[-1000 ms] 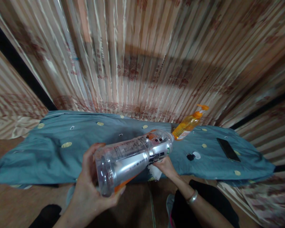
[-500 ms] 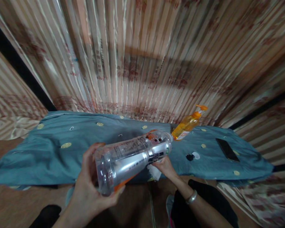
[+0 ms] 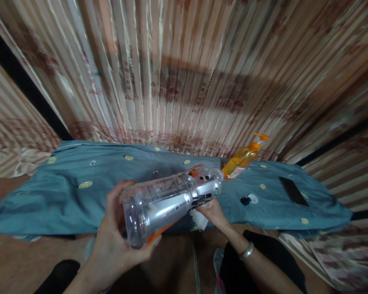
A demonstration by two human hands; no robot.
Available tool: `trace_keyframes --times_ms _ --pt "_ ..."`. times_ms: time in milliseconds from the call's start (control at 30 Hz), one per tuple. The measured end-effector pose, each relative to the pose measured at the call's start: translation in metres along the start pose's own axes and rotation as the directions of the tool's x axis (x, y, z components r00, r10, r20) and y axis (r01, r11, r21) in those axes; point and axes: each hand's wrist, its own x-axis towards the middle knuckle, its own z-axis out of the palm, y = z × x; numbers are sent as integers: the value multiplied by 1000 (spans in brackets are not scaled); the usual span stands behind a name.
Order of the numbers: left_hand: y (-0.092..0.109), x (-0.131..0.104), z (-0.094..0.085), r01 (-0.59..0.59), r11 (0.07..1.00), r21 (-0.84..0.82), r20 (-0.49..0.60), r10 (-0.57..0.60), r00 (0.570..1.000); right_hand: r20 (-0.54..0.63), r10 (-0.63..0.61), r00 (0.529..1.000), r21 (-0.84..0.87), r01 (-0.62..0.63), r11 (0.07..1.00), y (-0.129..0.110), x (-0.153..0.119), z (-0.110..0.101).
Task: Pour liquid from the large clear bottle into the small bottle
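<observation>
A clear plastic bottle (image 3: 168, 204) with a silver and orange printed label lies tilted in the air, its base toward me and its neck pointing away to the right. My left hand (image 3: 119, 241) wraps round the base end, thumb beneath and fingers on the far side. Against the bottle's underside near the neck end, my right hand (image 3: 213, 213) pinches a white cloth (image 3: 199, 220) with a frayed edge. Its fingertips are partly hidden behind the bottle. Just past the bottle's neck stands an orange pump bottle (image 3: 241, 162) with a white label.
A teal cloth with yellow pineapple-like prints (image 3: 64, 204) covers the long surface before me. On its right lie a black phone (image 3: 293, 192) and a small black and white round item (image 3: 249, 199). Striped curtains (image 3: 178, 81) hang behind, with dark poles (image 3: 33, 90) at the sides.
Both hands, the bottle and the cloth keep almost the same positions. The view has shifted very slightly.
</observation>
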Motion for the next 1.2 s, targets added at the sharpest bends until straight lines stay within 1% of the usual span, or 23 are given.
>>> trace_keyframes --times_ms 200,500,600,700,833,967,1200 --pt "1 2 -2 -64 996 59 24 63 998 8 -37 999 0 37 999 3 0 -1" --pt "3 1 0 -23 1000 0 15 23 1000 2 -37 999 -19 37 999 3 0 0" --pt "5 1 1 -23 1000 -14 13 23 1000 -9 -9 1000 -19 9 1000 3 0 0" --pt "5 1 1 -7 1000 -13 16 8 1000 -7 12 1000 -22 -12 1000 3 0 0" --pt "4 0 1 -13 1000 -15 16 13 1000 -1 -7 1000 -14 7 1000 3 0 -1" --pt "5 0 1 -12 1000 -9 10 13 1000 13 10 1000 -18 -10 1000 2 -1 -2" --pt "5 0 0 29 1000 -2 10 -28 1000 0 -3 1000 -8 3 1000 7 1 1"
